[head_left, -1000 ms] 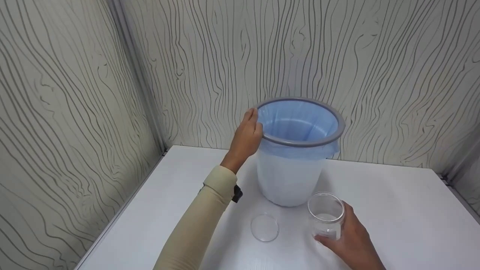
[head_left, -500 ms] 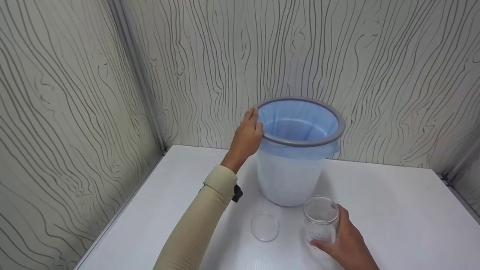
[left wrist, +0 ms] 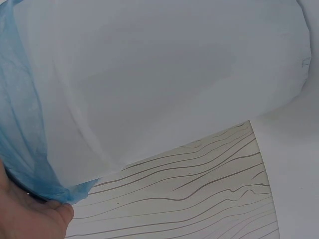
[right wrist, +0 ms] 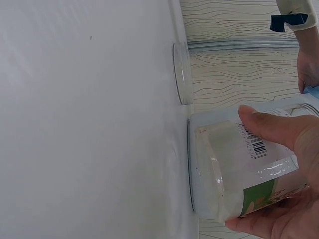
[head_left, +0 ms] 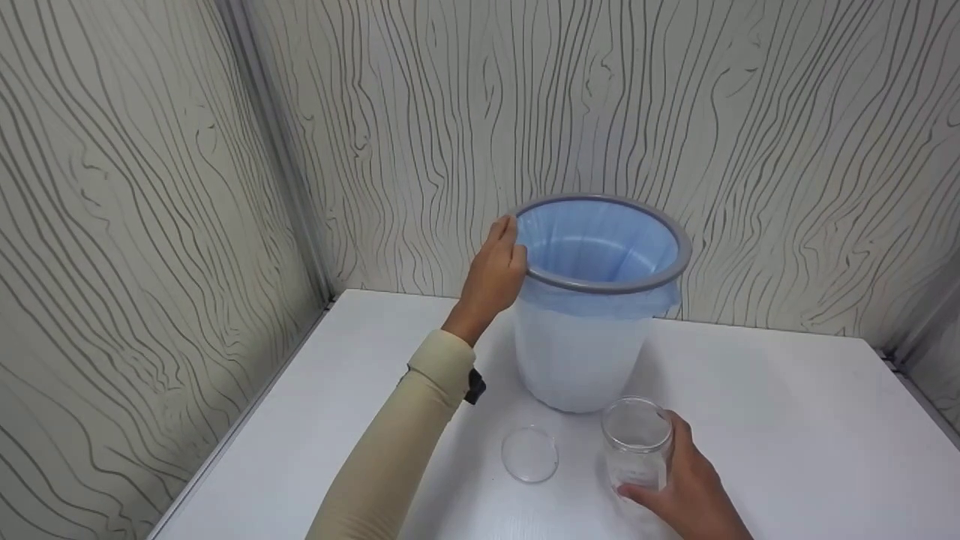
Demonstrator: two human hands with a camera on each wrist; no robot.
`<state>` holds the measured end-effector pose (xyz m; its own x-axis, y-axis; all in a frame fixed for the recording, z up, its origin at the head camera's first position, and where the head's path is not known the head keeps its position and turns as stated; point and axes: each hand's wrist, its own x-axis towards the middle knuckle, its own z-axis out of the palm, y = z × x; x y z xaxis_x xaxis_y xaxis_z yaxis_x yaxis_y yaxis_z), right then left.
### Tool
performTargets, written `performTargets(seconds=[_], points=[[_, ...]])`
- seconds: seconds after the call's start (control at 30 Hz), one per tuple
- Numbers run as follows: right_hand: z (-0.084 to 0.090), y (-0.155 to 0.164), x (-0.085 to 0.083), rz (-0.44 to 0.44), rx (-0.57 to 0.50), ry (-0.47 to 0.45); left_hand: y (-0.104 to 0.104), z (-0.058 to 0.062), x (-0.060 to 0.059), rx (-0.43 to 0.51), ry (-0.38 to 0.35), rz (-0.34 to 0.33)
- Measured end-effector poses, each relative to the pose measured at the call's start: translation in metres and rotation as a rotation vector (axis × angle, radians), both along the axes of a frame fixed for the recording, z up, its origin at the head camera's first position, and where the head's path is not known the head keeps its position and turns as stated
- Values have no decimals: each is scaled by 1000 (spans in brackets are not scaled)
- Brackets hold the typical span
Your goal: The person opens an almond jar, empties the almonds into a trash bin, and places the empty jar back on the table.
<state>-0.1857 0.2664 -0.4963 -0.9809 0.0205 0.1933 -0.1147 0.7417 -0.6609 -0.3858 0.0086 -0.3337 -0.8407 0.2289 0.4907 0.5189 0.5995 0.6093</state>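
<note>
Clear plastic is what I am holding: from the head camera, my right hand (head_left: 686, 491) is wrapping round the open jar (head_left: 636, 448), which is standing on the white table (head_left: 787, 420) near its front edge, just in front of the bin (head_left: 592, 300). My left hand (head_left: 495, 274) is gripping the bin's grey rim (head_left: 600, 285) over the blue liner (head_left: 600, 240). The jar's lid (head_left: 530, 454) is lying flat beside the jar.

Looking from my left wrist, the liner's (left wrist: 25, 139) edge is hanging thin and soft against my palm.

Looking from my right wrist, thumb and fingers are curling round the labelled wall of the jar (right wrist: 239, 164). It seems light, stiff and slippery, so mid-body is the safest hold.
</note>
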Motion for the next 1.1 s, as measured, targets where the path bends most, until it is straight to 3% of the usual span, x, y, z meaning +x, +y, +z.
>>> performTargets(seconds=[0.77, 1.1], points=[[-7, 0, -1, 33, -19, -58, 0, 0, 0, -5, 9, -10], [-13, -5, 1, 40, -41, 5, 0, -1, -1, 4, -3, -14]])
